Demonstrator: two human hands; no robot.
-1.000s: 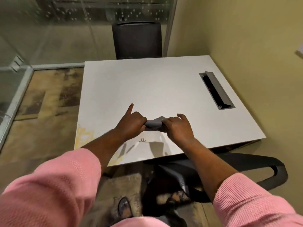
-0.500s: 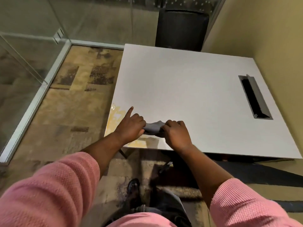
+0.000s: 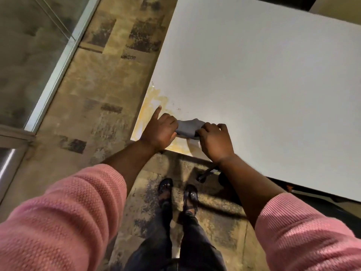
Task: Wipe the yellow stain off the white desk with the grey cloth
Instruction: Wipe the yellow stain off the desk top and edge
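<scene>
White surface (image 3: 263, 85), seen from above, over patterned floor (image 3: 101, 90); glass partition at left. Stain (image 3: 154, 100): yellow, at the surface's near left corner, running along the near edge. Cloth (image 3: 187, 127): grey, bunched, gripped between both hands just beside the stain. Left hand (image 3: 161, 131): clenched on cloth, index finger extended onto stain. Right hand (image 3: 214, 140): clenched on cloth. Pink sleeves, dark shoes below.

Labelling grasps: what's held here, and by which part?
Grey cloth, bunched: left hand grips its left end, right hand its right end.
</scene>
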